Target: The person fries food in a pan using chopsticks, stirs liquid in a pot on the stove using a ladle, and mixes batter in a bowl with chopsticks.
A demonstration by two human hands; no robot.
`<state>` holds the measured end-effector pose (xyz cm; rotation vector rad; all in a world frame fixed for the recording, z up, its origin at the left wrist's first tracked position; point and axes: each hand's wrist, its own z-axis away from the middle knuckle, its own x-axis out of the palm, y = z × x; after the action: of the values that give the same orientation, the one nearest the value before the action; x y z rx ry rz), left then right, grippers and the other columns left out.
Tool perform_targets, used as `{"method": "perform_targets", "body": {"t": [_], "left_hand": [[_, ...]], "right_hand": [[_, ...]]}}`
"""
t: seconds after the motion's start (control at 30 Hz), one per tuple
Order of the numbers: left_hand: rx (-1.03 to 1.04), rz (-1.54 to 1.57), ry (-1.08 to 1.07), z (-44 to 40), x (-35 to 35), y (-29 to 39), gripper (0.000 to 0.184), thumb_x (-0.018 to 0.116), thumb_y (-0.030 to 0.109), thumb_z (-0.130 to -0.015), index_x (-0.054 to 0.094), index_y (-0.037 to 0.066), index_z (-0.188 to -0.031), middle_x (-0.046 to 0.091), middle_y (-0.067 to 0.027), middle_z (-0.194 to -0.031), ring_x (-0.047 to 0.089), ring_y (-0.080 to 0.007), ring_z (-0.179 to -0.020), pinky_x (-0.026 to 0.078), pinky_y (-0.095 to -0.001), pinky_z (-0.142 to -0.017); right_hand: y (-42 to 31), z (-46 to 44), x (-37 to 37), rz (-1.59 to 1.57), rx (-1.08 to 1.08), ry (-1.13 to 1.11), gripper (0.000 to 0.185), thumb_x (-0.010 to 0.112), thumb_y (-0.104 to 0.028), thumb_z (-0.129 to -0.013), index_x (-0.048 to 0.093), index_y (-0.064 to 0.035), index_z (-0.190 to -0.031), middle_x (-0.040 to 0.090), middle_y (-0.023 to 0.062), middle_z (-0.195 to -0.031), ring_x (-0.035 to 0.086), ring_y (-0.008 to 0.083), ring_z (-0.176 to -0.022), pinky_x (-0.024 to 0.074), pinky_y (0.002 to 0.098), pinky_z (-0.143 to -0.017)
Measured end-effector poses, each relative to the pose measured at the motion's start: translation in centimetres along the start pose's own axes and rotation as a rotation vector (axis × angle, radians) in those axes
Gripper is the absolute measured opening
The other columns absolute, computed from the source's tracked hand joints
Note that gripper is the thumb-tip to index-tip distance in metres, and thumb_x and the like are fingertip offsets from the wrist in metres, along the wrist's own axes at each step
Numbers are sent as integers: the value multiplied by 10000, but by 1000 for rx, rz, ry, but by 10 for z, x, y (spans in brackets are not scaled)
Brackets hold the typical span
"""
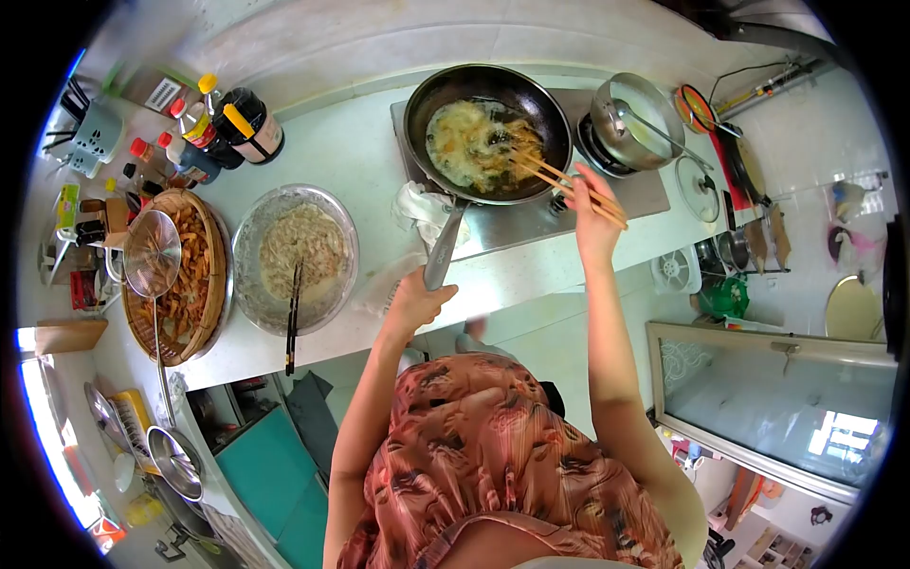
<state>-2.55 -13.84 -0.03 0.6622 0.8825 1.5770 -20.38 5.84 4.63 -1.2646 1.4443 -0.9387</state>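
- Left hand (417, 303) curled round the near end of the wok's grey handle (444, 248).
- Steel bowl (246, 296) on bench (327, 137), left of the handle; pale, lumpy batter (301, 248) inside, dark chopsticks (293, 318) leaning out over near rim.
- Woven basket (221, 275) farther left, full of browned pieces (194, 308); strainer (152, 256) overlaps its left side.
- Right hand (595, 216) pinching wooden chopsticks (574, 190); tips down in the wok, at the food.
- White cloth (417, 211) bunched just left of handle, near the wok.
- Wok (542, 106) on stove (517, 228); pale, foamy oil and golden food (469, 142) inside.
- Pot (618, 142) right of wok, ladle (659, 136) resting in it; glass lid (699, 190) beside.
- Bottles (251, 133) grouped at back left, near wall.
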Motion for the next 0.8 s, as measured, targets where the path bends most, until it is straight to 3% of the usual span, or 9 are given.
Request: {"method": "perform_targets", "body": {"t": [0.07,0.2,0.33,0.43,0.53,0.63,0.73,0.8], "left_hand": [[-1,16,2,1,0,0,286,670,180,-759,494,-14,-872,436,0,-566,388,-69,-441,306,-249,-378],[-6,28,-1,1,1,3,269,672,140,-769,476,0,-890,406,15,-552,355,-56,-426,245,-236,-357],[7,29,2,2,1,2,272,676,140,-763,478,1,-888,406,16,-553,355,-55,-427,244,-234,-359],[9,62,-10,1,1,2,276,674,139,-761,483,-4,-900,407,17,-554,357,-54,-432,243,-232,-361],[23,59,3,-2,2,-3,284,673,136,-759,488,-11,-916,407,18,-554,358,-53,-433,245,-231,-362],[-2,56,5,1,2,2,291,673,128,-757,490,-18,-929,412,17,-556,361,-53,-432,248,-229,-362],[25,-8,21,1,0,0,285,672,192,-735,497,-11,-829,453,-8,-578,408,-72,-455,323,-249,-382],[8,5,13,1,-1,1,280,674,189,-736,493,-7,-819,450,-6,-575,403,-69,-451,318,-248,-379]], "right_hand": [[-15,8,-1,-35,7,15,254,592,-70,-869,617,-57,-1121,636,63,-874,619,114,-728,544,233,-639],[-21,19,10,-68,129,-159,255,625,-87,-846,633,-73,-1100,642,59,-842,616,103,-705,545,238,-637],[1,10,9,166,-42,-152,184,610,-81,-859,667,-63,-1033,641,57,-893,622,111,-790,548,234,-656],[-9,14,10,39,7,-57,181,609,-83,-861,668,-53,-1030,645,63,-905,626,115,-777,546,228,-653],[-5,23,37,15,-133,-170,169,606,-77,-861,672,-41,-1012,647,67,-910,629,119,-771,543,223,-646],[5,23,66,23,-310,-257,138,636,-43,-818,677,-44,-950,639,83,-797,591,160,-632,478,240,-567],[9,15,58,246,-382,-213,144,585,-39,-863,660,-13,-983,608,74,-842,608,109,-705,547,221,-592],[9,13,44,237,-320,-129,147,574,-41,-870,662,-18,-986,603,68,-857,608,112,-718,551,224,-609]]}}
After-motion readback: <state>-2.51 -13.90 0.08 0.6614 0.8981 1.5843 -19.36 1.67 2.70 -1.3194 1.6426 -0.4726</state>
